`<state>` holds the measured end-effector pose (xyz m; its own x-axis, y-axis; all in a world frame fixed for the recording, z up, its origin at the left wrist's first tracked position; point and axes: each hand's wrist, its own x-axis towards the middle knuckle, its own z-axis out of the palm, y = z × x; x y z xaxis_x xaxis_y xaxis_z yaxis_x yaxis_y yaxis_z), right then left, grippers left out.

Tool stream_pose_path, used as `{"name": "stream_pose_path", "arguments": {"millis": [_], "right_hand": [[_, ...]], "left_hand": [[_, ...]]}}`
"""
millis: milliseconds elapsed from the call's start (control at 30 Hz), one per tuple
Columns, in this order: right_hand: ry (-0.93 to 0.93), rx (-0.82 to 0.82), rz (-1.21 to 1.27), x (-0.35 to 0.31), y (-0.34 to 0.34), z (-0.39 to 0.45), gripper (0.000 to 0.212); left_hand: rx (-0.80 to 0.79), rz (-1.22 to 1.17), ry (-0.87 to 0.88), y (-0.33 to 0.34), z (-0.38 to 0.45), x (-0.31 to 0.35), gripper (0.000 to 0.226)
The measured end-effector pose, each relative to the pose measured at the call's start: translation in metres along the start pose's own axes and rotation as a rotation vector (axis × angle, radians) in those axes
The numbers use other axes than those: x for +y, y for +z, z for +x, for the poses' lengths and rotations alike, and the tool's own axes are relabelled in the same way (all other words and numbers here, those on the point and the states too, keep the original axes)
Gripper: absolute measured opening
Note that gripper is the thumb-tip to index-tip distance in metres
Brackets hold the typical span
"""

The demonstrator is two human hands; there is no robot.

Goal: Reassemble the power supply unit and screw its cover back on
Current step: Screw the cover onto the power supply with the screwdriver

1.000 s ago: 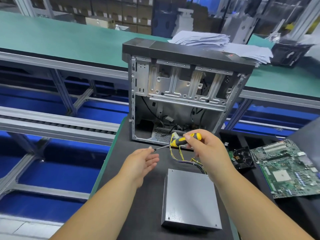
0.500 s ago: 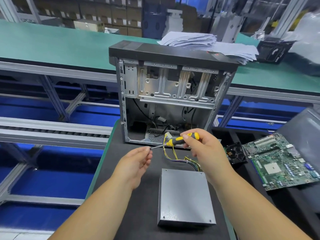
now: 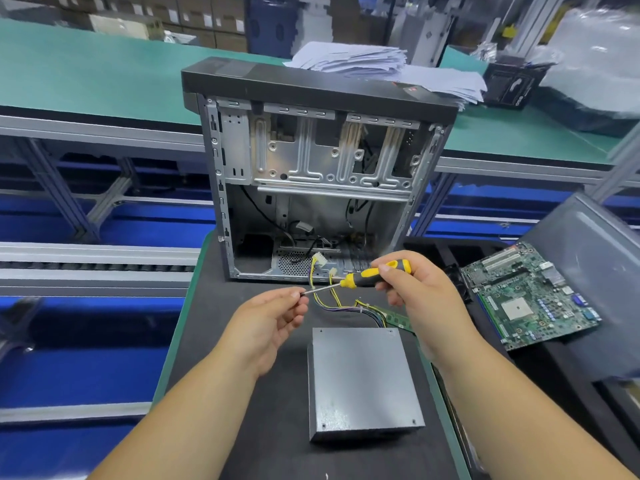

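The grey power supply unit (image 3: 363, 382) lies flat on the black mat with its cover on; its yellow and purple cable bundle (image 3: 332, 299) runs toward the open computer case (image 3: 318, 168). My right hand (image 3: 415, 292) grips the yellow and black handle of a screwdriver (image 3: 367, 277) held above the cables. My left hand (image 3: 270, 320) pinches the screwdriver's metal tip between thumb and fingertips. Whether a screw sits at the tip is too small to tell.
A green motherboard (image 3: 530, 296) and a black fan (image 3: 457, 282) lie to the right on a black tray. A grey side panel (image 3: 588, 258) leans at far right. Papers (image 3: 363, 60) lie behind the case. Roller conveyor rails run on the left.
My left hand rose and closed its fingertips on the screwdriver tip. The right hand kept the handle nearly still. The camera view shifted slightly.
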<state>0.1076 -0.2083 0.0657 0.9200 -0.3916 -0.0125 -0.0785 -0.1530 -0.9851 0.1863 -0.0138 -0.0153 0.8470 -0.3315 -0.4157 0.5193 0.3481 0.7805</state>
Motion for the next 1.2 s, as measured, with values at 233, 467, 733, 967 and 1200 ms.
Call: {"name": "stream_pose_path", "arguments": {"millis": [233,467,733,967,1200], "right_hand": [[0.037,0.043,-0.015,0.008,-0.006,-0.013,0.016],[-0.046,-0.011,-0.162,0.000,-0.007,-0.020,0.021],[-0.100,0.062,0.028,-0.005,-0.010,-0.017,0.005],[-0.109,0.051,0.111,-0.002,-0.048,-0.012,0.009],[-0.090,0.044,0.090,0.009,-0.098,-0.011,0.011]], "left_hand": [[-0.037,0.036,-0.027,0.003,0.003,-0.001,0.010],[-0.067,-0.005,-0.081,0.004,-0.007,-0.003,0.017],[-0.148,0.108,0.088,0.015,-0.020,0.000,0.022],[-0.153,0.354,0.272,0.050,-0.033,-0.005,0.024],[-0.138,0.606,0.350,0.092,-0.032,-0.037,0.020]]}}
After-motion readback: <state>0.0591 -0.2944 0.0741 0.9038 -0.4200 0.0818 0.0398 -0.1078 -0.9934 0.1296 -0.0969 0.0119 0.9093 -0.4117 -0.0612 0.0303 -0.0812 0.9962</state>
